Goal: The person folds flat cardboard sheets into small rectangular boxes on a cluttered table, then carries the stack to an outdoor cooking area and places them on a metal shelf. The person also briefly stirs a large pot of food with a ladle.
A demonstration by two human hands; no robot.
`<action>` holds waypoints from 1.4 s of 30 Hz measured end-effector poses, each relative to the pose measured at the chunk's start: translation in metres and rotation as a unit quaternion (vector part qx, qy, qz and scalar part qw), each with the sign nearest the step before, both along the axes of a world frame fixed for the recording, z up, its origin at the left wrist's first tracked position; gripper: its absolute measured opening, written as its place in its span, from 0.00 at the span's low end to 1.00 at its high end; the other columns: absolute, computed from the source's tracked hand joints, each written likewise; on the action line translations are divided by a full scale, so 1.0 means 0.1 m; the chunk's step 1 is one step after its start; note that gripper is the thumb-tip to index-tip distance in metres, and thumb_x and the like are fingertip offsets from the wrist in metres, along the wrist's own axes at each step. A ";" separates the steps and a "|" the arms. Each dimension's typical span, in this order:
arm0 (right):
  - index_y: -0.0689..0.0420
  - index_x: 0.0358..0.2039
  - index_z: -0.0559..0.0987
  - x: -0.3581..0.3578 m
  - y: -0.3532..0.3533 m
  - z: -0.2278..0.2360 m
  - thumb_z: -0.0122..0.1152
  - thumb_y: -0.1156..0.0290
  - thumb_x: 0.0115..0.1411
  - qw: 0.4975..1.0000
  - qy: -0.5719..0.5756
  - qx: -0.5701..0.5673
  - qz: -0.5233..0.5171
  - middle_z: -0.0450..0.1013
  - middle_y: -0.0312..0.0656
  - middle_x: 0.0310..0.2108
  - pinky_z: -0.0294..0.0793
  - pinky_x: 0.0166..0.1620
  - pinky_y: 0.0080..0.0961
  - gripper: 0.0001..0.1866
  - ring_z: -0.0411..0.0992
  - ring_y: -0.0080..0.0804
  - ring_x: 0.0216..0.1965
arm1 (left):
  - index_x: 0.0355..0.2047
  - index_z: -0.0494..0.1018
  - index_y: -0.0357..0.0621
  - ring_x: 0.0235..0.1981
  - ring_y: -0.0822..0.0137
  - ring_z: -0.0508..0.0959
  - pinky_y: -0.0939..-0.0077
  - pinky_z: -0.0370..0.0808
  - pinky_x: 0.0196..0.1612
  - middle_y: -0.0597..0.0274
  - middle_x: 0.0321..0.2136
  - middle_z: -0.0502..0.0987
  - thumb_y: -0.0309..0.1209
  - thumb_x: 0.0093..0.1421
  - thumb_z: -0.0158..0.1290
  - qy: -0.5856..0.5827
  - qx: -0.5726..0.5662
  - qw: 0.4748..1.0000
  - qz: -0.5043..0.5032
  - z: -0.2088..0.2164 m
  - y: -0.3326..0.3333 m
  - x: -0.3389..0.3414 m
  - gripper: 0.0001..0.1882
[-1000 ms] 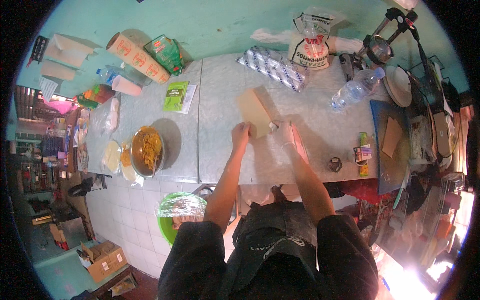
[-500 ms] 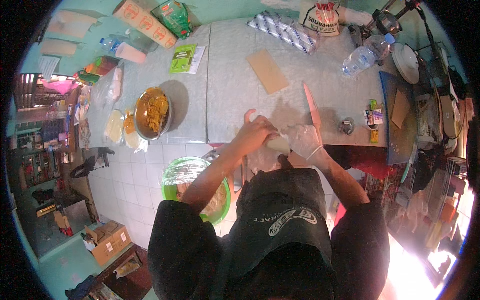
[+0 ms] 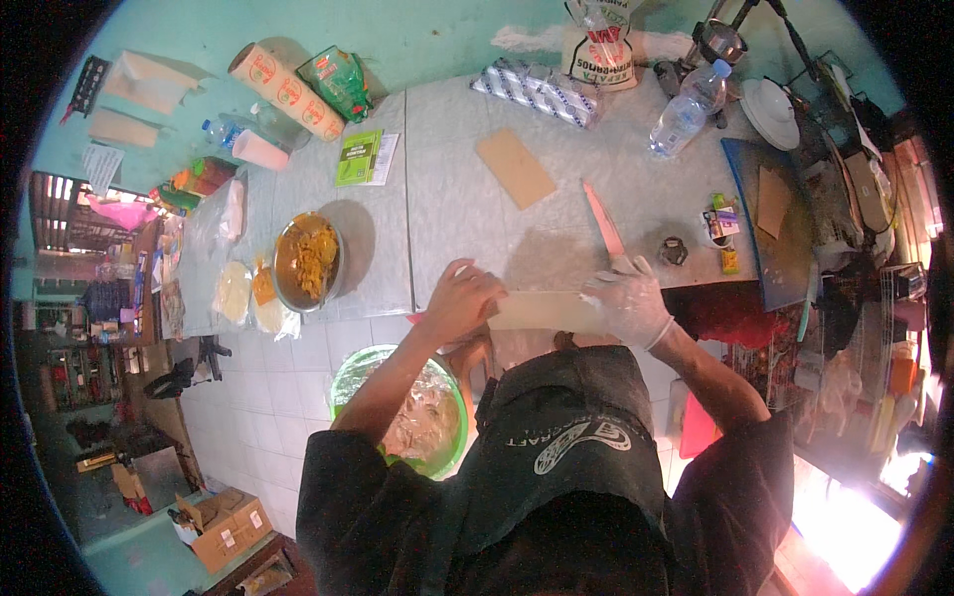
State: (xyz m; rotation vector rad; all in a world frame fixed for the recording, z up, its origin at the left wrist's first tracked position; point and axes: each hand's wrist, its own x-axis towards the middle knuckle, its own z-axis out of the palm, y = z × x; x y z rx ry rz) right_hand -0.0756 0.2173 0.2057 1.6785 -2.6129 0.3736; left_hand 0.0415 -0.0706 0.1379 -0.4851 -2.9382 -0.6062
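Between my two hands stretches a pale, flat strip (image 3: 545, 311), like a sheet of dough, at the table's front edge. My left hand (image 3: 462, 298) is bare and has its fingers closed on the strip's left end. A clear plastic glove covers my right hand (image 3: 628, 303), which grips the right end. Just beyond the right hand lies a long pink knife (image 3: 602, 217). A tan rectangular card (image 3: 516, 169) rests farther back on the grey table (image 3: 452, 189).
To the left stands a metal bowl of orange-yellow filling (image 3: 309, 260), beside pale rounds in plastic (image 3: 234, 291). A green tub covered with plastic film (image 3: 462, 437) sits below on the tiled floor. A small dark jar (image 3: 673, 250) and a water bottle (image 3: 686, 114) are at the right.
The pale piece was bunched at my left hand; now it is drawn out flat between both hands. My hands have moved apart, the left one leftward. The whole view has shifted slightly.
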 end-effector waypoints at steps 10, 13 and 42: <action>0.49 0.34 0.84 0.13 0.02 -0.13 0.59 0.66 0.53 0.997 -0.043 -0.013 -0.055 0.78 0.36 0.32 0.66 0.43 0.35 0.09 0.72 0.37 0.37 | 0.35 0.75 0.47 0.45 0.65 0.77 0.61 0.67 0.55 0.63 0.36 0.78 0.33 0.57 0.56 -0.020 0.101 0.992 0.074 -0.07 -0.07 -0.02 0.07; 0.55 0.37 0.83 0.14 -0.11 -0.39 0.59 0.66 0.59 0.946 -0.222 -0.086 -0.222 0.79 0.42 0.33 0.70 0.42 0.35 0.10 0.75 0.42 0.35 | 0.49 0.70 0.47 0.47 0.63 0.76 0.63 0.71 0.51 0.59 0.44 0.76 0.41 0.65 0.48 -0.071 0.434 0.844 0.309 -0.43 -0.10 -0.07 0.17; 0.52 0.49 0.76 0.33 -0.35 -0.63 0.60 0.71 0.54 0.957 -0.083 -0.191 -0.202 0.73 0.39 0.38 0.70 0.44 0.37 0.19 0.70 0.41 0.41 | 0.46 0.69 0.45 0.42 0.60 0.74 0.65 0.72 0.48 0.62 0.38 0.74 0.38 0.69 0.47 -0.085 0.909 0.370 0.172 -0.74 1.03 -0.59 0.12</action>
